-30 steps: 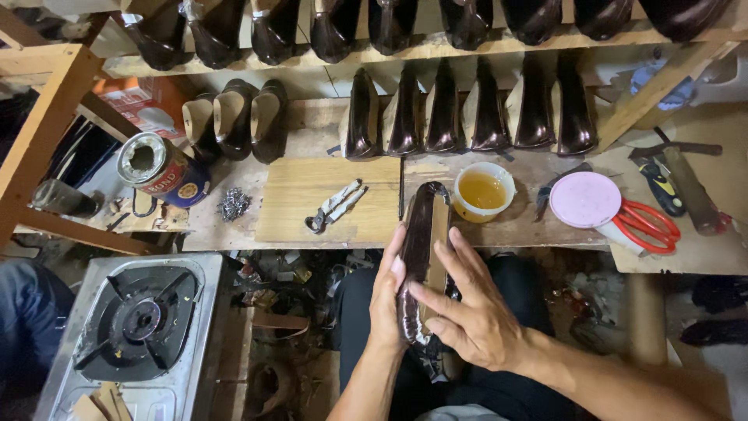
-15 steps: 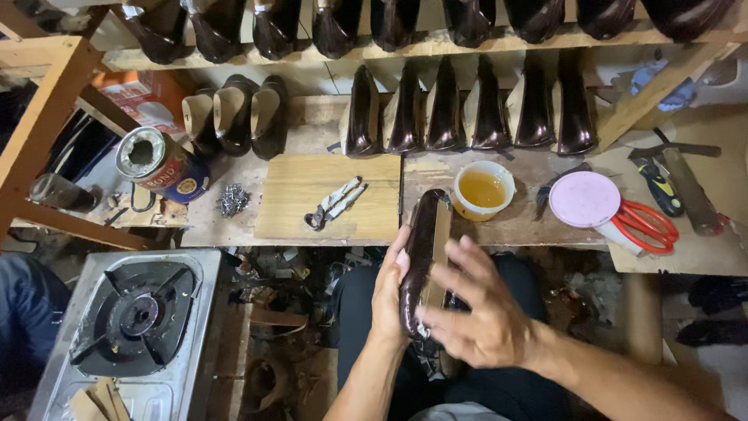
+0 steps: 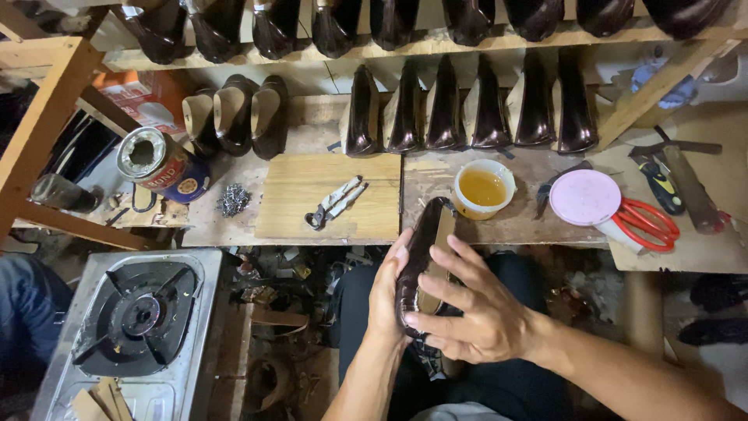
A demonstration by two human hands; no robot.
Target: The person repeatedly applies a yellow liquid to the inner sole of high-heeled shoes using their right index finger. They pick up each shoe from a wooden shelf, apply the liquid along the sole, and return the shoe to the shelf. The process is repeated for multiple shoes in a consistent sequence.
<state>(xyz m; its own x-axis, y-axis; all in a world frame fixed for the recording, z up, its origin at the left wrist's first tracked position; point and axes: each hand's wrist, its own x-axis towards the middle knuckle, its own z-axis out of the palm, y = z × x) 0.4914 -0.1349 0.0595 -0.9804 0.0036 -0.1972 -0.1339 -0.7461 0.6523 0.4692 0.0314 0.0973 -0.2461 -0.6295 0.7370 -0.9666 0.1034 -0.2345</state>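
Observation:
I hold a dark brown leather shoe upper on its last [image 3: 425,238] upright over my lap, sole side facing me. My left hand [image 3: 387,292] wraps around its left side. My right hand [image 3: 471,308] lies over the sole, fingers spread and pressing the leather edge near the heel. On the bench just beyond stand a small tub of yellow glue [image 3: 483,189], metal pincers [image 3: 333,203] on a wooden board [image 3: 327,196], and a pile of small nails [image 3: 232,199].
Rows of dark lasted shoes [image 3: 467,109] fill the wooden shelves. A tin can [image 3: 160,164] lies on the left, a pink lid [image 3: 584,196], red scissors [image 3: 647,224] and a hammer [image 3: 686,183] on the right. A gas stove [image 3: 132,320] sits low left.
My right hand has slid down the sole toward the heel, and the shoe has shifted slightly lower in my lap. My left hand keeps its grip.

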